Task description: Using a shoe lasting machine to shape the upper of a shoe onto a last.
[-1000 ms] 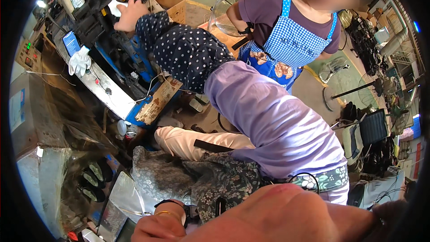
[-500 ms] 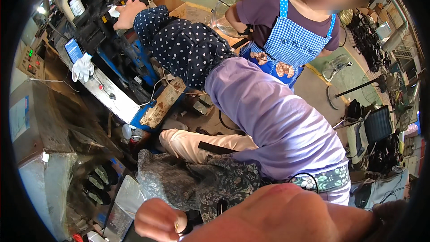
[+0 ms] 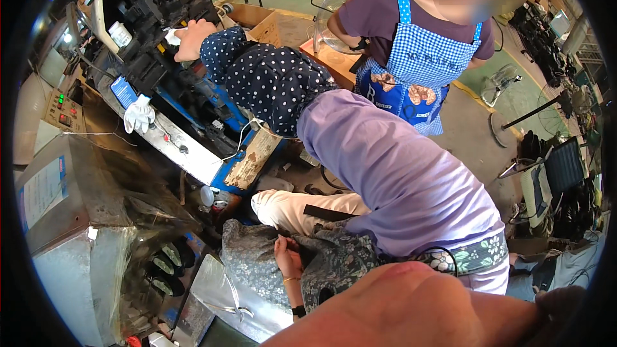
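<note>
My right hand (image 3: 195,40), in a dark polka-dot sleeve cover (image 3: 273,71), reaches to a black machine (image 3: 154,16). Its fingers close on a small crumpled white piece (image 3: 173,36), perhaps cloth, against the machine's dark parts. My left hand (image 3: 286,258), with a bangle and a dark wristwatch (image 3: 299,311), is curled at the dark floral apron (image 3: 344,263) over my lap. Whatever lies inside those fingers is hidden. A white glove (image 3: 139,114) and a blue-and-white card (image 3: 123,92) are on the machine's white front edge.
A person in a blue checked apron (image 3: 421,58) stands beyond my right arm, near an open cardboard box (image 3: 260,22). Worn wood (image 3: 254,160) caps the machine's corner. At left are a control box (image 3: 62,112) and a plastic-covered metal cabinet (image 3: 77,263). Dark shoe-like pieces (image 3: 168,270) lie inside.
My left hand has moved up and right to the apron, uncovering a shiny metal surface beneath. My right hand stays at the machine with the white piece. The view has shifted slightly.
</note>
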A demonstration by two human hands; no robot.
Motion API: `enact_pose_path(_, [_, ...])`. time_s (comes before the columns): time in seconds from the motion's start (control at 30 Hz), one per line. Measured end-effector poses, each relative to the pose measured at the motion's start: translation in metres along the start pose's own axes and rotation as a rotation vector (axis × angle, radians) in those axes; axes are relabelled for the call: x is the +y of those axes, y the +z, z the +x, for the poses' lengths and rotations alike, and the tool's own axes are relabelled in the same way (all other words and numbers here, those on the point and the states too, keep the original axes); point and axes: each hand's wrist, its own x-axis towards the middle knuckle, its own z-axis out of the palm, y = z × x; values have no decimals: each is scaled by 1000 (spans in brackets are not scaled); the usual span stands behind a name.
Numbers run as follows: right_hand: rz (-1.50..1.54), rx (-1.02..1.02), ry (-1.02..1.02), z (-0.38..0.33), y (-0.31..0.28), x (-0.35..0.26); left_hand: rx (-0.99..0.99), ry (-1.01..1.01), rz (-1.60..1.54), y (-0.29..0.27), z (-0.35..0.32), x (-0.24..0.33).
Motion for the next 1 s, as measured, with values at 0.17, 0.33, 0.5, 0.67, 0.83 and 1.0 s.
enact_pose_path(0.17, [22, 11, -24, -6, 9, -8, 108, -4, 17, -15, 8, -7])
enact_pose_path(0.33, [46, 349, -7, -36, 59, 3, 95, -1, -12, -12, 10, -5])
enact_pose_path(0.5, [-121, 36, -97, -29, 51, 29, 95, -18, -10, -19, 21, -11])
enact_pose_path(0.67, [10, 324, -174, -71, 71, 29, 45, -2, -71, -22, 15, -14])
enact_pose_path(0.83, [170, 341, -232, -96, 73, 44, 0, -31, -107, -22, 19, -7])
enact_pose_path(1.0, [347, 446, -449, -140, 77, 46, -42, -18, -265, -23, -11, 25])
